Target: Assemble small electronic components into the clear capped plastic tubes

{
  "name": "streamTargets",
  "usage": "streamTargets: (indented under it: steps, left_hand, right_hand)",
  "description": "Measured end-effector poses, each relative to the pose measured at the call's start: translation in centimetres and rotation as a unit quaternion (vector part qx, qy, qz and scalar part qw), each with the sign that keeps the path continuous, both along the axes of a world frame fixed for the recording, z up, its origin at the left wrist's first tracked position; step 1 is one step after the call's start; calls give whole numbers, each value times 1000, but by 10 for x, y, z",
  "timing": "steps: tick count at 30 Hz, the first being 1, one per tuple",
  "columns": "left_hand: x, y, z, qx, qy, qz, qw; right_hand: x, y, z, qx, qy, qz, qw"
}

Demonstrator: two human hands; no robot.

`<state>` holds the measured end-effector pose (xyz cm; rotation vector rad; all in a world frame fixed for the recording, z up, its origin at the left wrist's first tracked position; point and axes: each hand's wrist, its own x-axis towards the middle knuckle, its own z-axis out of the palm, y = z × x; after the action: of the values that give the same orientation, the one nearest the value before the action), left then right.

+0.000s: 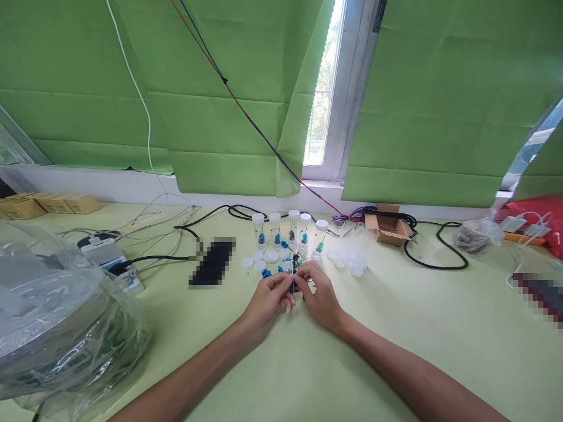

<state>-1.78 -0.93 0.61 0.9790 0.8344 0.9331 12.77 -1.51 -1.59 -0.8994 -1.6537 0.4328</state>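
My left hand (275,293) and my right hand (317,290) meet near the middle of the table, fingertips pinched on a small black part (294,286) between them. Its details are too small to tell. Just beyond the hands stand several clear vials with white caps (294,215), most holding small blue pieces; the rightmost vial (321,237) holds a green one. Round white lids (259,266) lie in front of the vials, with a loose blue piece (266,274) near my left hand.
A pixelated dark object (213,262) lies left of the lids. A large plastic-wrapped bundle (65,316) fills the left side. Behind right are an open cardboard box (389,228), a black cable (433,268) and clear plastic cups (352,252). A power strip (114,261) sits left.
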Motion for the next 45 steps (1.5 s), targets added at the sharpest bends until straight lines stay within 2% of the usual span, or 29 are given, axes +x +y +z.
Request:
streamTargets:
  steps: [45]
  left_hand:
    - [3,0,0,-111,-114,12,987]
  right_hand:
    - [1,0,-1,-37,53,53,997]
